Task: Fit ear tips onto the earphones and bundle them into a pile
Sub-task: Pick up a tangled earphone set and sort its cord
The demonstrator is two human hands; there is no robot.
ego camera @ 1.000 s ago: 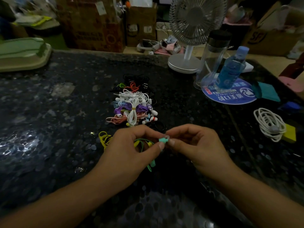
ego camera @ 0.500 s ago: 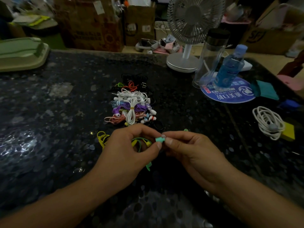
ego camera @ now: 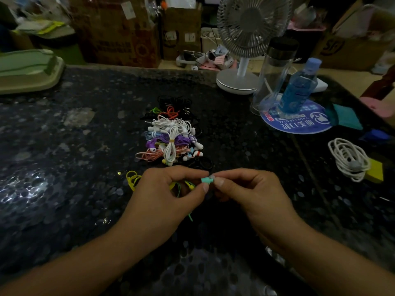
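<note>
Teal earbud (ego camera: 207, 180) sits between the two hands, just above the dark speckled table (ego camera: 64, 167); the left hand (ego camera: 168, 193) pinches its body between thumb and forefinger, while the right hand (ego camera: 252, 191) closes thumb and fingertips on its outer end, where the ear tip should go; the tip itself is too small and hidden to make out. I judge the bud light and hard, the tip soft, stretchy and easy to fumble; best to grip the hard shell firmly and roll the tip on by its rim, not pull on the cable. Its green cable (ego camera: 179, 189) trails under the left palm, beside a loose yellow cable (ego camera: 131, 179) on the table. Just beyond lies the pile of bundled earphones (ego camera: 171, 139), white, purple, pink and black; farther right stand a fan (ego camera: 245, 50), a clear flask (ego camera: 275, 75) and a blue bottle (ego camera: 299, 88); a coiled white cable (ego camera: 348, 159) lies well apart at the right.
</note>
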